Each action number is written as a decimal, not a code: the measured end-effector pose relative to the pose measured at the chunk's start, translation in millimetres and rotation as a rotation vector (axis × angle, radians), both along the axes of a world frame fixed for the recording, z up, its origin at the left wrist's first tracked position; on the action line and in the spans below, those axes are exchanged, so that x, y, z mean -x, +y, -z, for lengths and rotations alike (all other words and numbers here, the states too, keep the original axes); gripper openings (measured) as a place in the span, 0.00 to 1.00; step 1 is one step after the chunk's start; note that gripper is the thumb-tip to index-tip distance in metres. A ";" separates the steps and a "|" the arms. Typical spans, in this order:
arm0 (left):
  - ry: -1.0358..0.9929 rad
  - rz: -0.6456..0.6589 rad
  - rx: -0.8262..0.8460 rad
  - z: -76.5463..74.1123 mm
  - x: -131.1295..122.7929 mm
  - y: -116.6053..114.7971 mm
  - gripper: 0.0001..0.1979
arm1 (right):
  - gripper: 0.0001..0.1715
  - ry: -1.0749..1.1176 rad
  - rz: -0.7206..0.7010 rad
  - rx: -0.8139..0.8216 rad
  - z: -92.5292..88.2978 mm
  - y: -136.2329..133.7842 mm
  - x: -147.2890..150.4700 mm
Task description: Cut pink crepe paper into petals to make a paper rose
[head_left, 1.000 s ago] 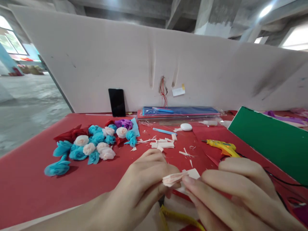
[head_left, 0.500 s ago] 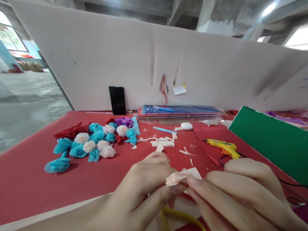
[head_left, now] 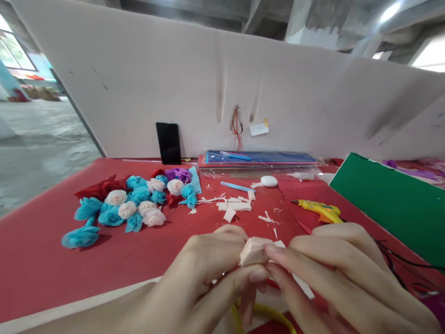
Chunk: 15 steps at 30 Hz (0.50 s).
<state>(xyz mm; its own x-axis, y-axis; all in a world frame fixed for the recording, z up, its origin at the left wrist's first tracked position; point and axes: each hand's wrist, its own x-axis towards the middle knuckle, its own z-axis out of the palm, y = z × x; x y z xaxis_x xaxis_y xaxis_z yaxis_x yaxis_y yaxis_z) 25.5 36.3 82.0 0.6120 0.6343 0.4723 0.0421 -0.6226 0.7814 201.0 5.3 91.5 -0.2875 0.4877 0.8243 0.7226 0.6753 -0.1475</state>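
Between my two hands is a small folded piece of pale pink crepe paper (head_left: 255, 251), raised above the near side of the table. My left hand (head_left: 208, 269) pinches its left side between thumb and fingers. From the right, my right hand (head_left: 327, 269) grips the other end with thumb and index fingertip. Partly hidden below the hands are yellow scissor-like handles (head_left: 271, 311). A white paper strip (head_left: 303, 285) shows under the right fingers.
Blue and pale pink paper flowers (head_left: 139, 195) lie in a cluster at left on the red table (head_left: 41, 269). Paper scraps (head_left: 234, 205) are scattered mid-table. A yellow glue gun (head_left: 320, 209) lies at right beside a green board (head_left: 389, 204). A black phone (head_left: 168, 143) leans on the white partition.
The pink paper has turned and now shows a broader, flatter face. My right fingers have shifted slightly left along it, and more of the white strip below is visible.
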 end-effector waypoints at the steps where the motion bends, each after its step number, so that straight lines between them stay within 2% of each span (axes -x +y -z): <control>1: -0.005 0.002 -0.019 1.2 -0.4 0.5 0.18 | 0.07 0.070 -0.003 0.012 1.4 1.1 3.6; 5: -0.043 0.007 -0.105 2.6 -2.1 3.1 0.15 | 0.10 0.261 -0.040 0.137 4.7 3.6 10.5; 8: -0.055 0.014 -0.161 0.8 -1.8 4.3 0.15 | 0.13 0.271 -0.103 0.207 5.2 1.8 9.7; 15: -0.057 0.016 -0.189 -0.6 -3.2 4.1 0.15 | 0.13 0.294 -0.122 0.227 3.3 3.6 11.0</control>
<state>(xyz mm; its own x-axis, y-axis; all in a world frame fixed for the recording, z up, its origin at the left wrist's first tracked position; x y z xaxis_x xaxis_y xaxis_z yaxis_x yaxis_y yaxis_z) 28.7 40.3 82.6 0.5899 0.5213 0.6166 -0.0100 -0.7588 0.6512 190.0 8.9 88.2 -0.1224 0.6439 0.7552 0.5434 0.6803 -0.4919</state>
